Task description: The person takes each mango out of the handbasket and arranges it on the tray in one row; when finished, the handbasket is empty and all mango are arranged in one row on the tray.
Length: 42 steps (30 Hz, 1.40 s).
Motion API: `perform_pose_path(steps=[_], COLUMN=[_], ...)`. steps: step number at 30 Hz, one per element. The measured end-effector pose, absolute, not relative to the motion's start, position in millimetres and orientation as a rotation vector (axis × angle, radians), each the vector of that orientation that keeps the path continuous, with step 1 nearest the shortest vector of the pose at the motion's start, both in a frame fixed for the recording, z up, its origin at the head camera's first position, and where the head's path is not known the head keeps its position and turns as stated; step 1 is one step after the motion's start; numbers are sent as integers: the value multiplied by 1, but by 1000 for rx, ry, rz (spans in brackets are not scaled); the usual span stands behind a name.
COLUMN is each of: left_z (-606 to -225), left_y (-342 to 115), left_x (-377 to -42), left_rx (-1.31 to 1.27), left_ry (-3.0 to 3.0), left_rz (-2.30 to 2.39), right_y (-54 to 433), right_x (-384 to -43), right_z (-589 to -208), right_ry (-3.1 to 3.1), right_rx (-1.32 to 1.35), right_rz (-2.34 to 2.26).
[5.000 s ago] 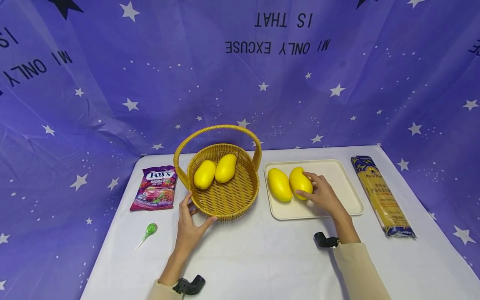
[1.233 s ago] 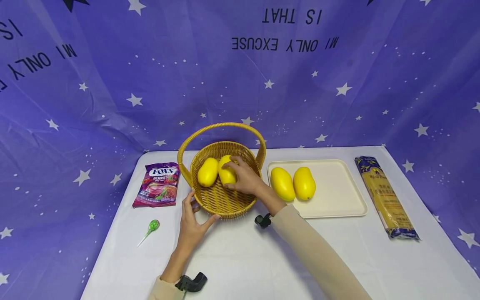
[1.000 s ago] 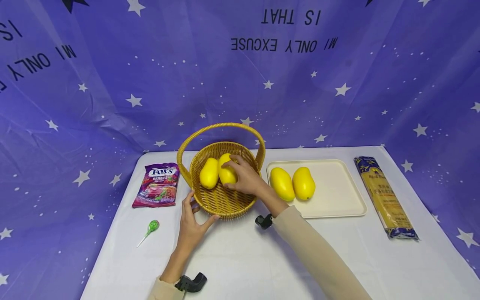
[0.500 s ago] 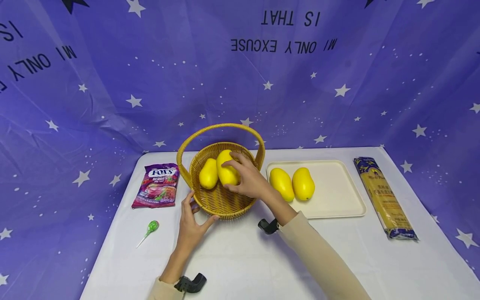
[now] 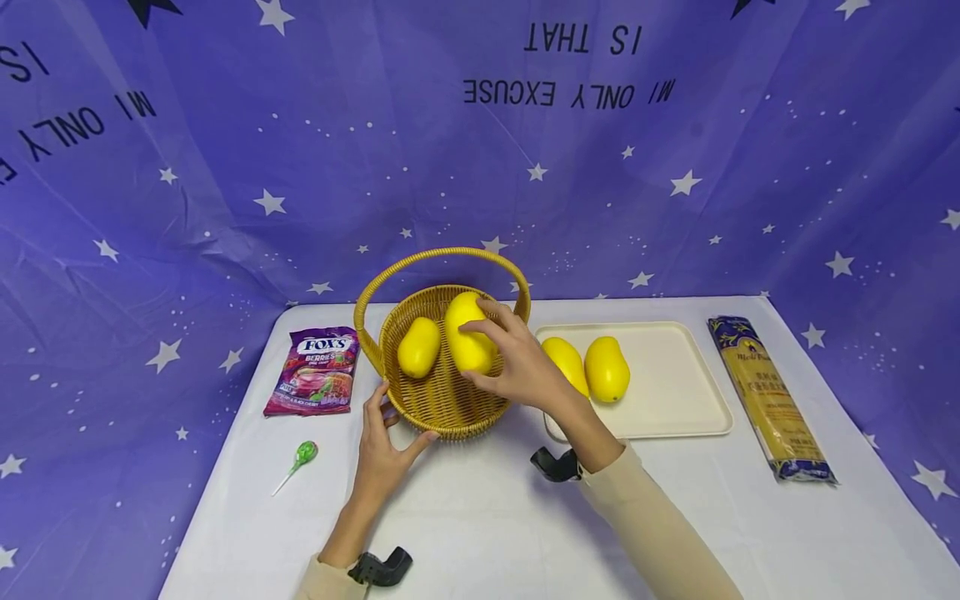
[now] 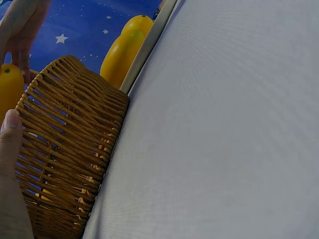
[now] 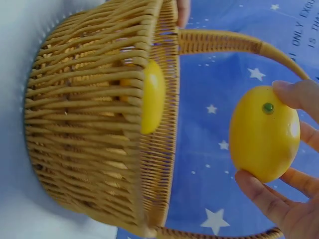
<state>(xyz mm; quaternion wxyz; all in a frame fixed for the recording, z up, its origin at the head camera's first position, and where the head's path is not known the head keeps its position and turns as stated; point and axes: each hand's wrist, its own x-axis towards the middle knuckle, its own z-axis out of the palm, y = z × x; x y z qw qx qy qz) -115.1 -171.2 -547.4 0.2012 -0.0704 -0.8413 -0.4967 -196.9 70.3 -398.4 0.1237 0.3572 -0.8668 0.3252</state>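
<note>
A yellow mango (image 5: 471,333) is held in my right hand (image 5: 517,350), raised above the wicker basket (image 5: 450,432); the right wrist view shows thumb and fingers round the held mango (image 7: 264,133), above the basket rim. Another mango (image 5: 419,347) lies inside on the left. My left hand (image 5: 384,454) grips the basket's front left wall, thumb and fingers spread along it. In the left wrist view the thumb lies at the rim of the basket (image 6: 70,134). On the cream tray (image 5: 675,375) lie two more mangoes, one (image 5: 607,369) in full view and one (image 5: 564,360) partly behind the right hand.
Left of the basket lies a purple candy bag (image 5: 313,371), with a green lollipop (image 5: 305,453) in front of it. A pack of spaghetti (image 5: 772,400) lies right of the tray. The basket's tall handle (image 5: 442,252) arches above it. Starry blue cloth (image 5: 480,167) hangs behind the white table.
Five seconds ago my right hand was at a mango on the tray. Since then it moved to the basket, took hold of the right mango there and lifted it up and rightward. The left hand stayed.
</note>
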Motion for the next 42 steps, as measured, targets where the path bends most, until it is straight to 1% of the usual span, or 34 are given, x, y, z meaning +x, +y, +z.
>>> perform_pose_path(steps=[7,20,25,31,42], left_z=[-547,-549,-549,-549,-547], left_y=[-172,-171,-172,-171,-171], left_x=[-115,-115,-116,-115,-115], left_rx=[-209,-208,-200,-208,-220], left_ry=[-2342,-2349,-2357,-2356,-2352], left_rz=[-1396,-1397,-1396,-1391,-1394], right_y=[89,139,159,192,260], right_x=[-187,-170,-169,-178,-193], right_z=[-390,-387,-388,-398,-433], right_ry=[-2494,-2515,-2490,-2490,-2590], right_rx=[1008,928,880,774,505], right_rz=[1016,995,969,975,927])
